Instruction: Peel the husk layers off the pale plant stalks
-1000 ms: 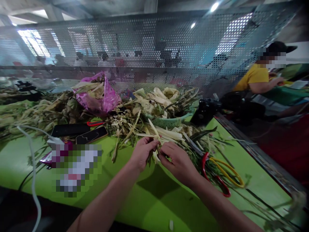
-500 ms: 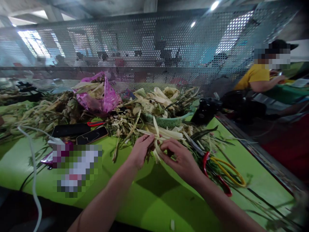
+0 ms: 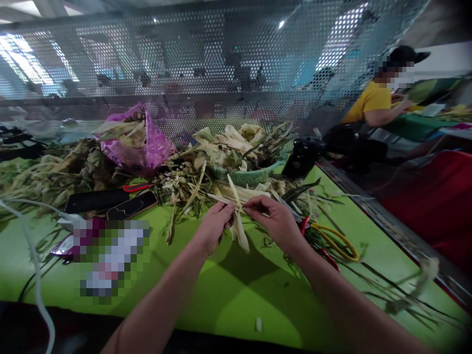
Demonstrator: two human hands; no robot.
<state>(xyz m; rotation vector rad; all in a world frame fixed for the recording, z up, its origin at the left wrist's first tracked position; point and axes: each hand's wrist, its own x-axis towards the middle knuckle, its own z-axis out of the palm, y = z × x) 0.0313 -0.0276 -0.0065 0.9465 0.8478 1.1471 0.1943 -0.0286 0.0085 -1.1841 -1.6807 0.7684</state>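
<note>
Above the green table point(image 3: 236, 295), my left hand point(image 3: 214, 227) and my right hand point(image 3: 276, 219) meet at a pale yellowish plant stalk point(image 3: 239, 227). Both hands pinch it with closed fingers. Pale husk strips hang down from the stalk between the hands, and one strip sticks upward. Just behind the hands lies a heap of husks and stems point(image 3: 206, 184). Scissors with red and yellow handles point(image 3: 332, 243) lie on the table right of my right hand.
A green basket point(image 3: 250, 176) full of husks stands behind the heap, next to a pink plastic bag point(image 3: 142, 142). Two phones point(image 3: 114, 204) and a white cable point(image 3: 33, 255) lie at left. A perforated metal screen point(image 3: 206, 69) backs the table. A person in yellow point(image 3: 372, 105) sits far right.
The view has tilted down slightly. My hands have drawn closer together on the stalk, and a husk strip now hangs lower between them.
</note>
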